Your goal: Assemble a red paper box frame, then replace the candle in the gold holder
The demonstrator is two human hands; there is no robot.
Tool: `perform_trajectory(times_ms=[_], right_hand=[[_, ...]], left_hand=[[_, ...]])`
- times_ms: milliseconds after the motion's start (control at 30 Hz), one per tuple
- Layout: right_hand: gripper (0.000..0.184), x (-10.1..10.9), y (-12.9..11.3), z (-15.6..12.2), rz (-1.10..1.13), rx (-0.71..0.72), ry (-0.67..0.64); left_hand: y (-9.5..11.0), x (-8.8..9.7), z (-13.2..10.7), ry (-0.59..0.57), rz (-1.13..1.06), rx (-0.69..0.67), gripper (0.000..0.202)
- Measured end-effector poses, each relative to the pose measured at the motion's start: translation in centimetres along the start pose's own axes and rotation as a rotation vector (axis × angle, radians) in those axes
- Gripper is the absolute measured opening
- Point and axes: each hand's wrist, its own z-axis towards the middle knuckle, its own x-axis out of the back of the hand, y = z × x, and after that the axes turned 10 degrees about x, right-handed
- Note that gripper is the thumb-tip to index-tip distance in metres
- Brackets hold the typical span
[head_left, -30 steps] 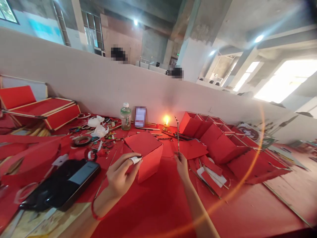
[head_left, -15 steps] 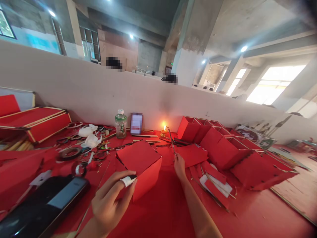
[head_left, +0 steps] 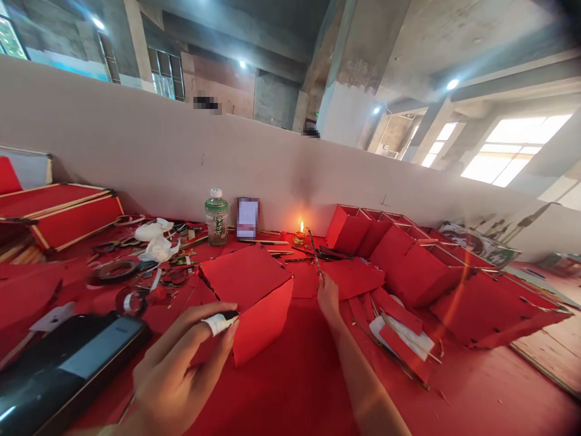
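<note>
At red bench (head_left: 290,393), holding dark stick (head_left: 314,249) in closed grip of R hand (head_left: 328,297) w/ tip near lit lamp (head_left: 299,240), touching red box (head_left: 247,272) front-left of lamp w/ L hand (head_left: 181,357) (can't tell if pinching), so could scorch box by swinging poss. hot tip low.

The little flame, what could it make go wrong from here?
The flame might singe or light the stick, whose tip is close beside it. Heat or fire could then hurt the right hand holding that stick. And if the lamp got knocked over, the red sheet lying nearby might catch fire.
</note>
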Motion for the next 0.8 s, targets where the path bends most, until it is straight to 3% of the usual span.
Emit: perform_trajectory(times_ms=[333, 800], right_hand=[[0.042, 0.37, -0.62, 0.05, -0.080, -0.026, -0.063], [0.041, 0.13, -0.72, -0.05, -0.077, -0.023, -0.022]], left_hand=[[-0.29, -0.56, -0.25, 0.081, 0.020, -0.023, 0.010], [-0.19, -0.64, -0.21, 0.070, -0.006, -0.029, 0.014]])
